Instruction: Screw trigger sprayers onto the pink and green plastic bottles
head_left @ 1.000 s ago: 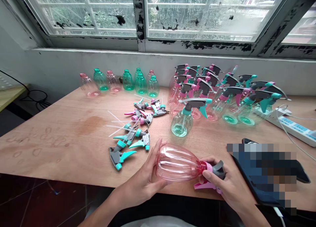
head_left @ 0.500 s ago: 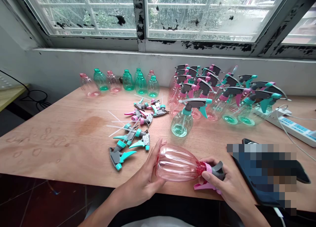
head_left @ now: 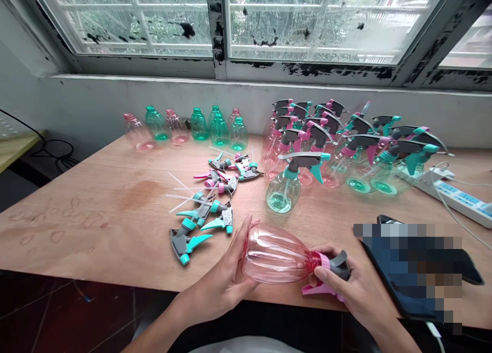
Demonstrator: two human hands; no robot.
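Observation:
A clear pink spray bottle [head_left: 279, 254] lies sideways in the air above the table's front edge, its base toward the left. My left hand [head_left: 226, 276] cups the base, fingers behind and thumb below. At the neck, my right hand [head_left: 346, 278] grips the pink collar and grey body of the trigger sprayer [head_left: 338, 266], whose pink lever points down-left. Beyond the hands, a green spray bottle [head_left: 283, 191] stands upright with its sprayer fitted. To the left lie several loose trigger sprayers [head_left: 188, 240] in teal, pink and grey, with thin white tubes.
Several pink and green bottles without sprayers [head_left: 219, 130] stand along the wall. Many bottles with sprayers [head_left: 323, 143] crowd the back right. A white power strip [head_left: 457, 196] and a dark, partly blurred device [head_left: 407, 281] lie at the right. The table's front edge [head_left: 146, 287] runs below the hands.

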